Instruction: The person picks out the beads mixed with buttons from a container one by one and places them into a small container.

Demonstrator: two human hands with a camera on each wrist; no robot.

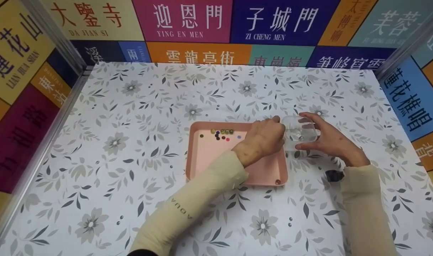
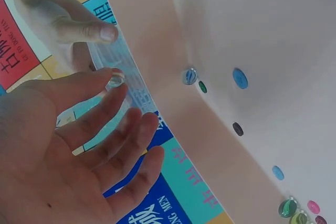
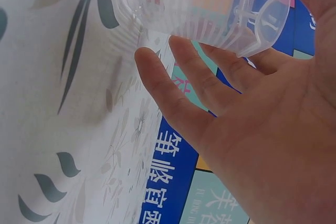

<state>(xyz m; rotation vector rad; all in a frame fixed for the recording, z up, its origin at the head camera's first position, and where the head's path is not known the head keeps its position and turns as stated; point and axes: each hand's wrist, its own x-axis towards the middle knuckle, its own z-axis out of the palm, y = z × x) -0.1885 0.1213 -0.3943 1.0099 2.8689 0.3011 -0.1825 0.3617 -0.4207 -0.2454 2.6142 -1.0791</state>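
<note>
My left hand (image 1: 262, 138) is over the right part of a pink tray (image 1: 205, 158), close to its right rim. It pinches a clear glass marble (image 2: 116, 80) between thumb and index finger, the other fingers loosely spread. My right hand (image 1: 333, 141) holds a clear plastic box (image 1: 297, 131) just right of the tray, thumb on one side and fingers on the other. Something small shows inside the box, too blurred to name. Several green-swirled marbles (image 1: 227, 131) sit along the tray's back, near small flat coloured discs (image 1: 227, 139). Another marble (image 2: 189, 76) has blue swirls.
A lone brownish marble (image 1: 278, 182) lies in the tray's front right corner. Beneath everything is a white floral tablecloth (image 1: 106, 177). Coloured panels with lettering (image 1: 191, 21) stand behind and at both sides. Beside the right sleeve is a small black object (image 1: 334, 175).
</note>
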